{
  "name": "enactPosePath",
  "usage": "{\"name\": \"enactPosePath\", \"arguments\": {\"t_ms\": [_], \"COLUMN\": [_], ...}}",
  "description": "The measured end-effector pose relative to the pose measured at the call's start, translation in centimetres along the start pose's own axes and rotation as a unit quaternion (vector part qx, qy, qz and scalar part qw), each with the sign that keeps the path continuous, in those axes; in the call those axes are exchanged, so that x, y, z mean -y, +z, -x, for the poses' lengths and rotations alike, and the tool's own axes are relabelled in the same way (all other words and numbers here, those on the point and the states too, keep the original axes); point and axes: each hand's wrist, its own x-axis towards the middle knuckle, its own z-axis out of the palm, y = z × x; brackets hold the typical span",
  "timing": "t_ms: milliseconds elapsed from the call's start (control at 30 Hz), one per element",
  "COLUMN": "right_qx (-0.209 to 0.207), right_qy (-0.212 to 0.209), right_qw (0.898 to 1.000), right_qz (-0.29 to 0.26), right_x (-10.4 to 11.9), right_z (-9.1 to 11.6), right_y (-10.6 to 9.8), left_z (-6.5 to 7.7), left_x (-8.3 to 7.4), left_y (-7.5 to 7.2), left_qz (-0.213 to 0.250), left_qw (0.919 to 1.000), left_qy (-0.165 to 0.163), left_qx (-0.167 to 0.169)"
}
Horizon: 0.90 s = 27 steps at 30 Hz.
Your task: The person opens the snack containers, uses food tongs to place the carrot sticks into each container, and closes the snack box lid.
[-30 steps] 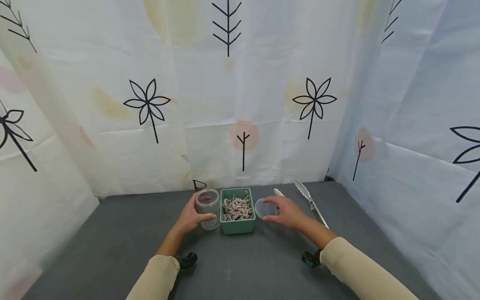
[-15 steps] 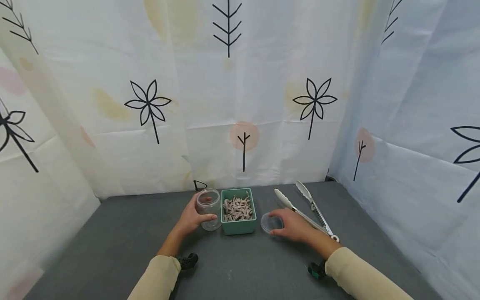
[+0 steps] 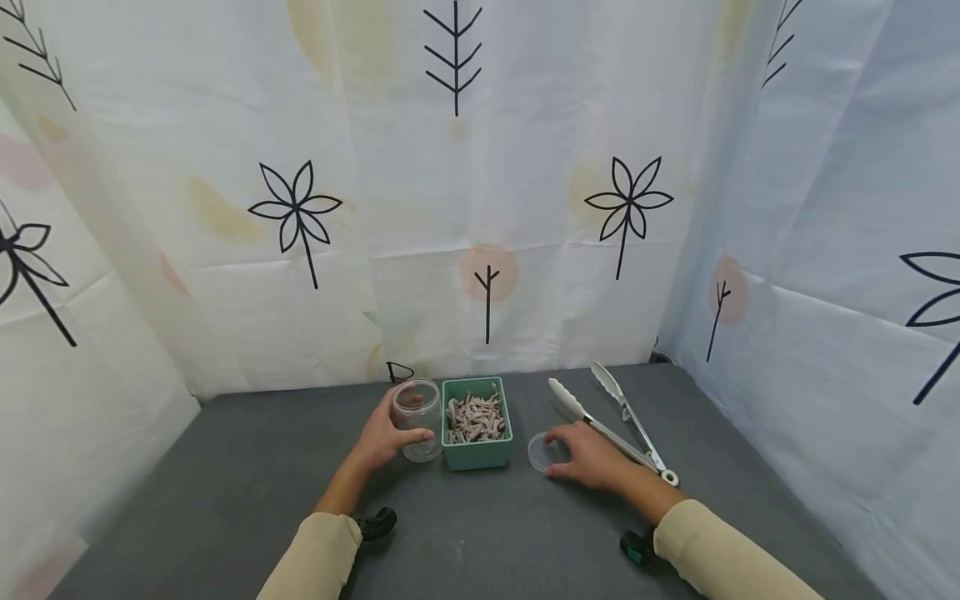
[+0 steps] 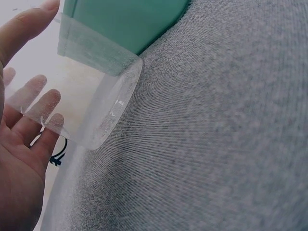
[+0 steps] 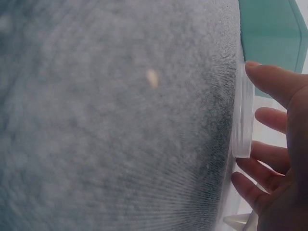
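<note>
My left hand (image 3: 388, 433) grips a clear, open-topped jar (image 3: 420, 417) standing on the table, thumb in front and fingers behind. Through the jar wall (image 4: 86, 91) several fingers show in the left wrist view. Close by on the jar's right is a green rectangular tub (image 3: 477, 455) filled with small pale, twisted pieces (image 3: 476, 417). Right of the tub, a clear round lid (image 3: 542, 452) lies flat on the table. My right hand (image 3: 592, 457) holds it by the rim; in the right wrist view the thumb and fingers meet opposite edges of the lid (image 5: 243, 115).
Metal tongs (image 3: 637, 425) with pale tips lie spread behind my right hand, their hinge end near the wrist. A patterned white curtain (image 3: 525, 208) rises behind the grey table (image 3: 465, 533) and along both sides. A small pale crumb (image 5: 152, 78) shows in the right wrist view.
My right hand has moved the lid rightward and toward me, away from the tub, and lowered it to the table. More of the tongs is uncovered. The left hand and jar have stayed put.
</note>
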Motion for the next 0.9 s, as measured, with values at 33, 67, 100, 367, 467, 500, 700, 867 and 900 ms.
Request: {"name": "enactPosePath", "arguments": {"t_ms": [33, 67, 100, 367, 467, 500, 700, 867, 900], "right_qx": [0.000, 0.000, 0.001, 0.010, 0.019, 0.023, 0.033, 0.008, -0.004], "right_qy": [-0.001, -0.004, -0.007, -0.042, -0.036, -0.030, 0.020, 0.039, 0.035], "right_qw": [1.000, 1.000, 1.000, 0.999, 0.998, 0.999, 0.999, 0.999, 0.999], "right_qz": [-0.003, -0.006, -0.008, -0.026, -0.038, -0.039, -0.029, -0.021, -0.019], "right_x": [0.0, 0.0, 0.0, -0.2, -0.3, -0.3, -0.4, -0.7, -0.8], "right_z": [0.0, 0.0, 0.1, 0.1, 0.2, 0.3, 0.7, 0.9, 1.0], "right_y": [0.0, -0.1, -0.2, -1.5, -2.3, -2.5, -4.3, -5.5, -5.6], "left_z": [0.0, 0.0, -0.1, -1.1, -1.4, -1.4, -1.3, -1.3, -1.3], "left_x": [0.0, 0.1, 0.2, 3.4, 4.2, 4.3, 4.4, 4.3, 4.3], "left_y": [0.0, 0.0, 0.0, 0.5, 0.5, 0.5, 0.5, 0.5, 0.5], "left_qz": [0.000, 0.000, -0.002, -0.001, -0.001, 0.001, 0.004, 0.001, 0.000], "left_qw": [1.0000, 1.0000, 1.0000, 0.9999, 0.9998, 0.9998, 0.9997, 0.9998, 0.9998], "left_qy": [0.000, -0.001, 0.001, 0.007, 0.007, 0.009, 0.015, 0.012, 0.011], "left_qx": [0.000, -0.001, -0.001, -0.012, -0.016, -0.017, -0.018, -0.017, -0.017]}}
